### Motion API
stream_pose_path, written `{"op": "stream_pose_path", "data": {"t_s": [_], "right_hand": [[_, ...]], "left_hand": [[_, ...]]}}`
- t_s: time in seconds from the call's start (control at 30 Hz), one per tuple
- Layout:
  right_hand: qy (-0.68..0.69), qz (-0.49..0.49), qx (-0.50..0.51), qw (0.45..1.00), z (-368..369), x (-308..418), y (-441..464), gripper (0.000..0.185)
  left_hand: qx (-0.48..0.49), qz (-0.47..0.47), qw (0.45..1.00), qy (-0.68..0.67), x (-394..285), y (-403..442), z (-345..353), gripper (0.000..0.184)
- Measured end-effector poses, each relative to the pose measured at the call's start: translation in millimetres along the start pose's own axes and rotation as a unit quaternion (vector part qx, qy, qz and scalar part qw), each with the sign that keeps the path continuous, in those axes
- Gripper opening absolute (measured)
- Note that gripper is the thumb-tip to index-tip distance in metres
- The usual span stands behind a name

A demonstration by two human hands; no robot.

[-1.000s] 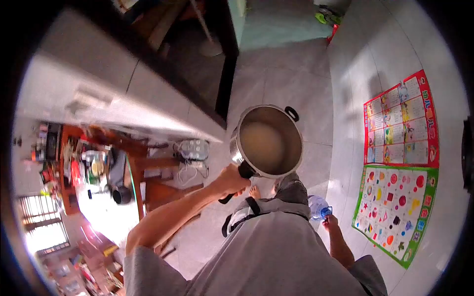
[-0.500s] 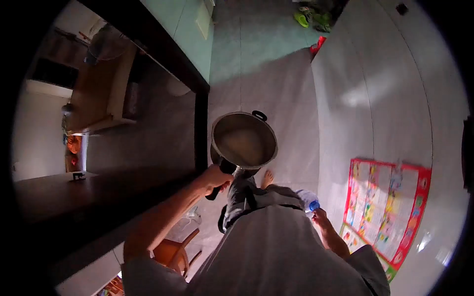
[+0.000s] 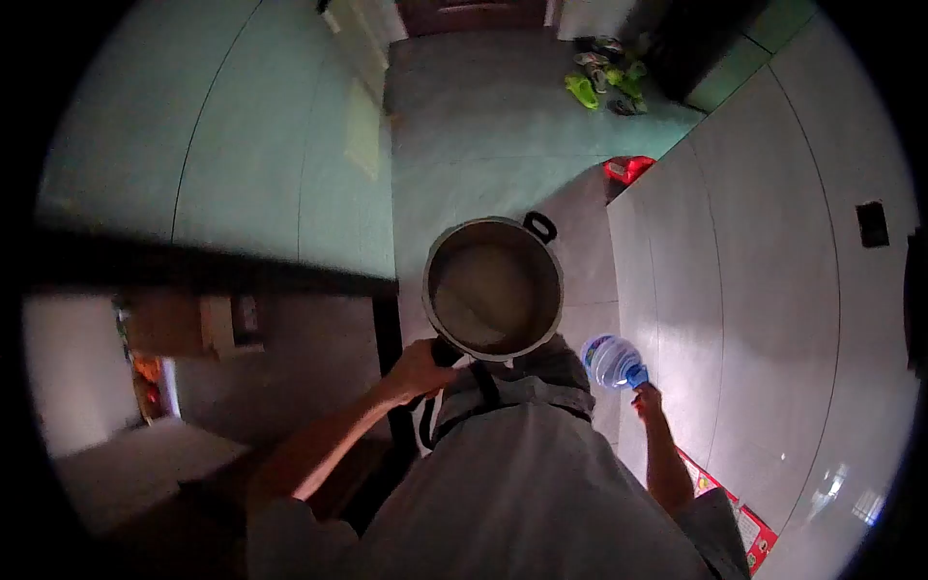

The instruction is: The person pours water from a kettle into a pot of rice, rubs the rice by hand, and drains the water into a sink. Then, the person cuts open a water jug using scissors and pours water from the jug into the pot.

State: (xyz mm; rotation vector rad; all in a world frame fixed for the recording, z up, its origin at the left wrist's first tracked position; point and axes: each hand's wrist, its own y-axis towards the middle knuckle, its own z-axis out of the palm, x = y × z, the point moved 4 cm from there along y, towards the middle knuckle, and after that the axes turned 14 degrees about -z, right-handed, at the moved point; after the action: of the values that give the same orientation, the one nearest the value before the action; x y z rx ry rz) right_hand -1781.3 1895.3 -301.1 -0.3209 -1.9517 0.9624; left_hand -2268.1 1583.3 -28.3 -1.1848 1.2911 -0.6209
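Observation:
A metal pot (image 3: 495, 288) with whitish, cloudy contents hangs in front of my body, open side up. My left hand (image 3: 422, 372) is wrapped round its dark long handle at the near left. A small black loop handle sticks out on the pot's far right side. Low on the right, my right hand (image 3: 647, 398) grips the neck of a clear plastic bottle (image 3: 611, 362) with a blue top. The bottle lies tilted beside my leg, near the wall.
Green and grey shoes (image 3: 604, 77) lie on the floor ahead, before a dark red door (image 3: 474, 14). A red bag (image 3: 628, 170) sits at the right wall's corner. A dark-framed doorway (image 3: 388, 333) is on the left. A red poster (image 3: 754, 536) hangs low right.
The view has moved forward along the corridor; the table has left it, and the door and more shoes have appeared. Both hands keep their holds on the pot and bottle.

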Motion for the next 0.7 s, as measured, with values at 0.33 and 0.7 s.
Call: {"op": "stream_pose_path", "data": {"t_s": [0.33, 0.7], "right_hand": [[-0.043, -0.077, 0.038, 0.995, 124, 211, 141, 0.007], [0.046, -0.029, 0.012, 0.998, 195, 381, 261, 0.013]], "left_hand": [[-0.097, 0.098, 0.989, -0.050, -242, 70, -107, 0.038], [-0.017, 0.075, 0.993, 0.086, -539, 166, -216, 0.022]]}}
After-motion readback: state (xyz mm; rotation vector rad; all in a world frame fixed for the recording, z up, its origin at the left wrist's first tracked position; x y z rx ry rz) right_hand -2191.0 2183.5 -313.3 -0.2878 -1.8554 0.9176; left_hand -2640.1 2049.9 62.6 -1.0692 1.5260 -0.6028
